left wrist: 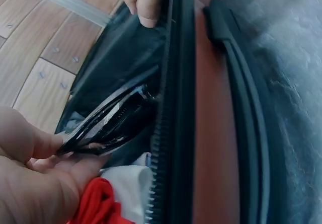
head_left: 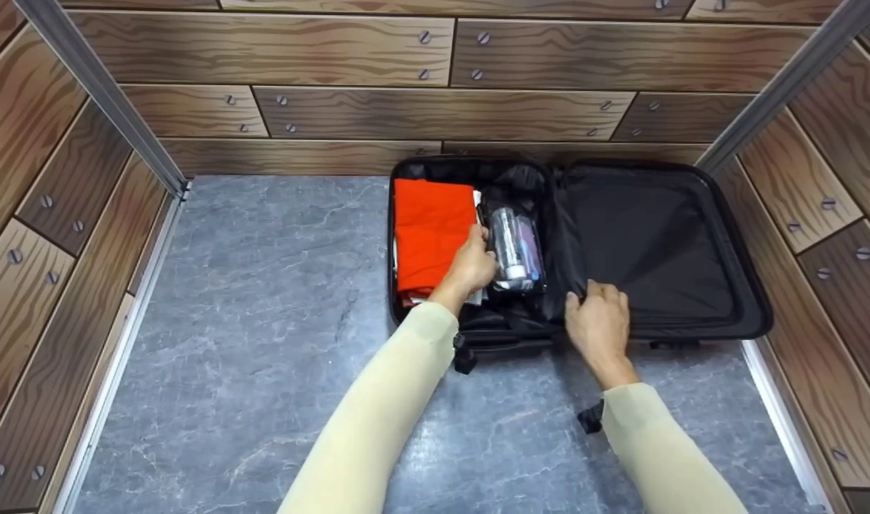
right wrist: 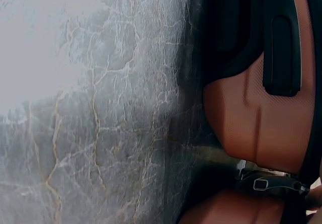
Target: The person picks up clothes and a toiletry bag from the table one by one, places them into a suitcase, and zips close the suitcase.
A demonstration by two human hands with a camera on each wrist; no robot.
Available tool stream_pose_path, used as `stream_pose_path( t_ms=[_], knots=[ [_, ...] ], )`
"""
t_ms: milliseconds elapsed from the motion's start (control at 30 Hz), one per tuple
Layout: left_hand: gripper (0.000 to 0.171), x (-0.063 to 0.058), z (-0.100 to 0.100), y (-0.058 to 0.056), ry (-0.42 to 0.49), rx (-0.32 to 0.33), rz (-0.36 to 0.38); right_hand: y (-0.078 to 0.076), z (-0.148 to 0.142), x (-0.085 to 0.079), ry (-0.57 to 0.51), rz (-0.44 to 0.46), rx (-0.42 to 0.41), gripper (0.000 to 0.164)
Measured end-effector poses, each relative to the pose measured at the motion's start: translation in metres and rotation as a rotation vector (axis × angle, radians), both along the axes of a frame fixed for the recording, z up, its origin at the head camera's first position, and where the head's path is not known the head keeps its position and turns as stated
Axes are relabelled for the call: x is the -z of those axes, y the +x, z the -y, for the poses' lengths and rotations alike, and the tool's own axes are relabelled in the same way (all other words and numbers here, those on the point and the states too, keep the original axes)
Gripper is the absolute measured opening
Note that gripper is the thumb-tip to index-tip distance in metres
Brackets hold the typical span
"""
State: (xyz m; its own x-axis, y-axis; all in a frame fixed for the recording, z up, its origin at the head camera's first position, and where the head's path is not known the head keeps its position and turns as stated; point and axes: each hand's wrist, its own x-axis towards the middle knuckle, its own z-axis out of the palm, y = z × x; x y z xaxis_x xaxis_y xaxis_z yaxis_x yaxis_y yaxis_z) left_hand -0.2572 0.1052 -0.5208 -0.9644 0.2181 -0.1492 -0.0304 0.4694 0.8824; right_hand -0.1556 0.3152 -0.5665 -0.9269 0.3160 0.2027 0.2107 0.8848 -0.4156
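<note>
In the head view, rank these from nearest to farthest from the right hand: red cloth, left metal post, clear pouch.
Nearest to the right hand first:
1. Clear pouch: to its left, inside the case.
2. Red cloth: farther left, also inside the case.
3. Left metal post: far left, in the wall corner.

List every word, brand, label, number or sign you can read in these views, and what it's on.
No readable text in any view.
Clear pouch and the white-capped bottle inside: any print is too small to read.
Suitcase: no lettering visible on lining or shell.
Red cloth: no lettering visible.
</note>
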Motion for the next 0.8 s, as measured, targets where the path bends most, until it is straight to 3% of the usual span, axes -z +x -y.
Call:
stream_pose_path(
  t_ms=[200,333,433,500,633,800],
  knots=[
    [0.044,0.005,-0.005,0.005,-0.384,0.044,-0.257,0.000,0.001,-0.001,-0.009,0.014,0.003,0.054],
    [0.031,0.005,-0.006,0.013,-0.595,0.086,-0.457,0.001,0.000,-0.001,-0.018,0.019,0.005,0.054],
    [0.025,0.002,-0.004,0.018,-0.740,0.130,-0.557,0.001,0.000,-0.001,-0.020,0.026,0.005,0.055],
    [0.033,0.000,-0.001,0.019,-0.805,0.169,-0.584,0.001,0.000,-0.001,-0.021,0.027,0.004,0.056],
    [0.055,-0.002,0.008,0.019,-0.861,0.260,-0.561,0.001,-0.001,-0.001,-0.019,0.016,-0.001,0.056],
    [0.043,0.003,0.016,0.017,-0.932,0.339,-0.529,0.001,0.000,0.000,-0.012,-0.004,-0.009,0.055]
  ],
)
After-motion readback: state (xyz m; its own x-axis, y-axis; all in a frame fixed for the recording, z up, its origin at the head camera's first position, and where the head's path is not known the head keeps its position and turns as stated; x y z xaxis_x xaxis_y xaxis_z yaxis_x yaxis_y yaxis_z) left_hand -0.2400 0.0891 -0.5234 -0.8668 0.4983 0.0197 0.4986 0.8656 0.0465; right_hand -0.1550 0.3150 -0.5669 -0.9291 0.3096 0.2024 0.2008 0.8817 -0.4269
